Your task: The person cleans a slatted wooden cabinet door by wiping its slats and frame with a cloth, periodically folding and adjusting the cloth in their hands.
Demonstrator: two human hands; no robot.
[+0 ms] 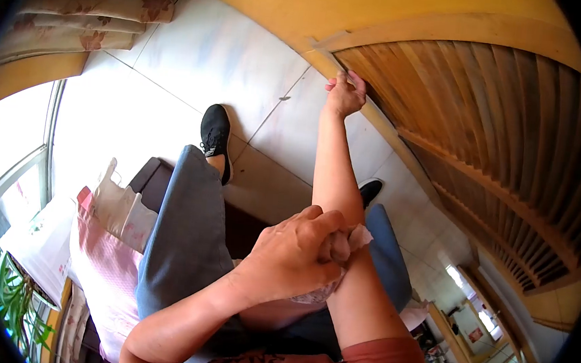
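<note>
My left hand (291, 253) is closed around a crumpled pale tissue (360, 238) and presses it against my right arm (342, 179) near the elbow. Part of the tissue is hidden under the fingers. A patterned pale bit shows below that hand, and I cannot tell whether it belongs to the tissue. Stretched out ahead, my right hand (346, 96) is beside the frame of a louvered wooden door (472, 127). Its fingers are loosely bent and apart, with nothing visible in them. Whether it touches the door frame is unclear.
My legs in blue jeans (187, 235) and a black shoe (216, 131) are over pale floor tiles (219, 46). Pink fabric (106, 262) lies at left, near a green plant (12, 289) and a window. A floral curtain (106, 10) hangs upper left. A mirror (490, 334) stands lower right.
</note>
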